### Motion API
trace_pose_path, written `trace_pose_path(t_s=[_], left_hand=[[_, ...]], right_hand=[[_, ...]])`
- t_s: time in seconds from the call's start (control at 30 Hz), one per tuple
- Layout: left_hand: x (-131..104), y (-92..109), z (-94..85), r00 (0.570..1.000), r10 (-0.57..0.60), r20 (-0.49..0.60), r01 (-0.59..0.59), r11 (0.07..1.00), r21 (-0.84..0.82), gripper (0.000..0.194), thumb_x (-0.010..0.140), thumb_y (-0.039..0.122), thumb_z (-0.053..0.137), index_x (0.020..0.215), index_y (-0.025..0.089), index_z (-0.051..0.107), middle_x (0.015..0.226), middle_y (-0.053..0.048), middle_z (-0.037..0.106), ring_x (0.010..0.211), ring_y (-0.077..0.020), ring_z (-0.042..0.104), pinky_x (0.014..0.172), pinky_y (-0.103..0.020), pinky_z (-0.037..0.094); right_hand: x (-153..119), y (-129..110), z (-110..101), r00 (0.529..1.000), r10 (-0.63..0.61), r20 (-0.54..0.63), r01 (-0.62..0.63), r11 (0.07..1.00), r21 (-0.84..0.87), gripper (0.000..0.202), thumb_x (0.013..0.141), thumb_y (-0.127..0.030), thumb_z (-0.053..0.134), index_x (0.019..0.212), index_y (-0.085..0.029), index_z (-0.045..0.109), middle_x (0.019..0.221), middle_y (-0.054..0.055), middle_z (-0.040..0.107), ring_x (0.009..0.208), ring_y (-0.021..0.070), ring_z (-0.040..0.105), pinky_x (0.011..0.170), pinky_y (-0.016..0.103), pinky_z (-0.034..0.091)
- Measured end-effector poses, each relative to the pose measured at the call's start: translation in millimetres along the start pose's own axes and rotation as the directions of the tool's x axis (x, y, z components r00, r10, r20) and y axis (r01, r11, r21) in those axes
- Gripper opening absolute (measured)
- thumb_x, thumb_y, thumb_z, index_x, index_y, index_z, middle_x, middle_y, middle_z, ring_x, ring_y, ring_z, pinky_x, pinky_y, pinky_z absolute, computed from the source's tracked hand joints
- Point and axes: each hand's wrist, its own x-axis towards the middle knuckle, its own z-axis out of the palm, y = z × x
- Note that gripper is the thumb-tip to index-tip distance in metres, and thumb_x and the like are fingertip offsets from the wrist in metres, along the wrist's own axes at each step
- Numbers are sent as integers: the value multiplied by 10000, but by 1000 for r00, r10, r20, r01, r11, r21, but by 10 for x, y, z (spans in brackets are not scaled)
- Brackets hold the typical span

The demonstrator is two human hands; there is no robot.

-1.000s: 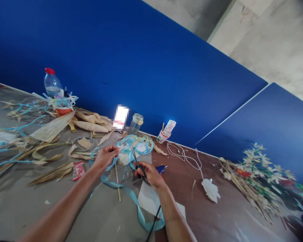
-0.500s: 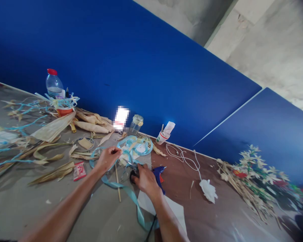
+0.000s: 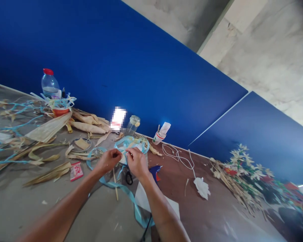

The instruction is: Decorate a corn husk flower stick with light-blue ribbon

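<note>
A long light blue ribbon (image 3: 129,191) lies in loops and trails down toward the front of the table. My left hand (image 3: 108,160) is closed in a pinch on a piece of this ribbon. Close beside it, the thumb and fingers of my right hand (image 3: 136,162) also pinch the ribbon, the fingertips almost meeting. Just below the right hand, the black-handled scissors (image 3: 128,178) rest on the table, their blades mostly hidden. A thin wooden stick (image 3: 115,188) lies under the ribbon between my forearms.
A blue glue gun (image 3: 155,170) lies right of my right hand. Dried corn husks (image 3: 89,127), a candy packet (image 3: 76,171) and a red-capped bottle (image 3: 49,84) are leftward. Behind stand a glass jar (image 3: 133,125) and a paper cup (image 3: 158,137); artificial flowers (image 3: 242,158) lie far right.
My right hand has let go of the scissors, which now lie on the table, and moved up and left to pinch the ribbon beside my left hand. The view has shifted slightly.
</note>
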Motion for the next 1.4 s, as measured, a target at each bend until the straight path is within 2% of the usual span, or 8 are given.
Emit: trace_pose_path(t_s=[0.13, 0.4, 0.63, 0.93, 1.07, 1.17, 1.27, 1.4], left_hand=[[-12, 46, -9, 999, 43, 20, -44, 997, 63, 139, 637, 274, 524, 594, 162, 593, 543, 27, 539, 546, -126, 465, 530, -235, 341], [-35, 94, 9, 988, 149, 35, -153, 967, 205, 125, 628, 241, 490, 547, 174, 558, 541, 14, 521, 557, -134, 453, 556, -252, 343], [-34, 104, -6, 988, 122, 94, -140, 964, 227, 146, 654, 244, 466, 613, 172, 585, 585, 2, 571, 596, -144, 497, 584, -254, 374], [-53, 89, 1, 987, 148, 67, -157, 974, 163, 147, 676, 254, 486, 615, 169, 589, 598, 8, 564, 593, -136, 500, 595, -252, 386], [-42, 112, -25, 993, 110, 47, -111, 994, 15, 152, 662, 284, 521, 598, 159, 580, 580, 14, 552, 582, -131, 491, 585, -249, 379], [-27, 127, -54, 999, 31, 43, -28, 997, -69, 167, 640, 311, 552, 594, 153, 580, 542, 29, 519, 540, -117, 452, 538, -237, 351], [-15, 112, -67, 1000, -4, 24, 6, 995, -95, 165, 633, 311, 566, 589, 153, 582, 523, 37, 501, 523, -109, 426, 515, -228, 331], [-5, 65, -64, 1000, 9, 10, -8, 996, -94, 154, 641, 296, 560, 583, 156, 582, 518, 39, 493, 525, -107, 424, 517, -225, 329]], right_hand=[[63, 16, 97, 998, 17, 65, -13, 998, -63, 189, 830, -130, 472, 895, -171, 645, 878, 55, 666, 846, 163, 597, 788, 255, 435], [52, -21, 87, 986, 18, 164, 17, 978, -210, 147, 833, -147, 471, 855, -181, 612, 867, 48, 655, 826, 167, 594, 739, 248, 424], [29, -13, 132, 987, 56, 153, 1, 936, -351, 134, 871, -160, 437, 928, -163, 559, 917, 80, 643, 832, 180, 605, 710, 256, 421], [22, -10, 114, 992, 71, 100, -37, 951, -306, 147, 889, -167, 394, 886, -160, 540, 864, 74, 627, 813, 174, 590, 712, 261, 416], [15, 37, 123, 999, 41, 13, -39, 991, -129, 133, 862, -157, 415, 832, -175, 543, 822, 54, 622, 778, 166, 573, 711, 258, 419], [-36, 108, 71, 995, 87, -56, -86, 996, 25, 165, 872, -180, 402, 829, -171, 562, 815, 47, 630, 762, 155, 571, 701, 245, 422], [-155, 191, -32, 981, 192, 29, -191, 981, -35, 163, 862, -222, 452, 858, -167, 605, 845, 54, 644, 789, 162, 582, 718, 250, 421], [-375, 270, -142, 932, 308, 193, -244, 923, -297, 265, 824, -311, 545, 1035, -168, 618, 1026, 103, 632, 933, 219, 585, 790, 300, 416]])
